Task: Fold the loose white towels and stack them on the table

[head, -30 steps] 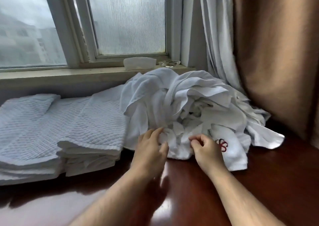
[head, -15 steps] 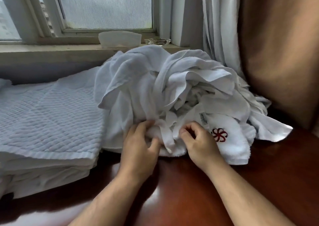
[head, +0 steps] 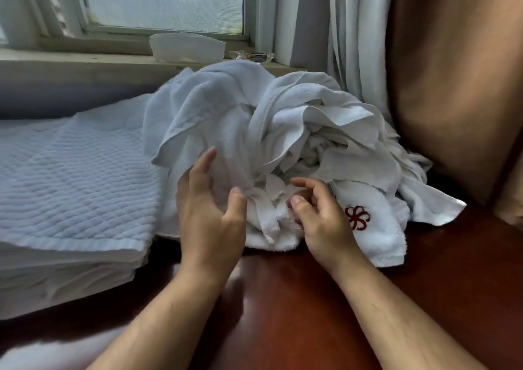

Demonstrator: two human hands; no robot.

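At the table, the left hand lies open against a heap of loose white towels; the right hand curls into it (grip unclear)

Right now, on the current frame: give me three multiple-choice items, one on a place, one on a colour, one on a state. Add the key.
1. Where does the folded quilted stack lie relative to the loose towel pile?
A. to its left
B. to its right
C. on the windowsill

2. What colour is the flower emblem on the towel beside the right hand?
A. blue
B. red
C. green

3. What state is the loose towel pile in?
A. neatly folded
B. rolled tight
C. crumpled, unfolded

Key: 1 A, the stack fills the left of the view, with the pile in the middle; 2 B, the stitching is red on white; 3 C, its folds bunch and twist in a heap.
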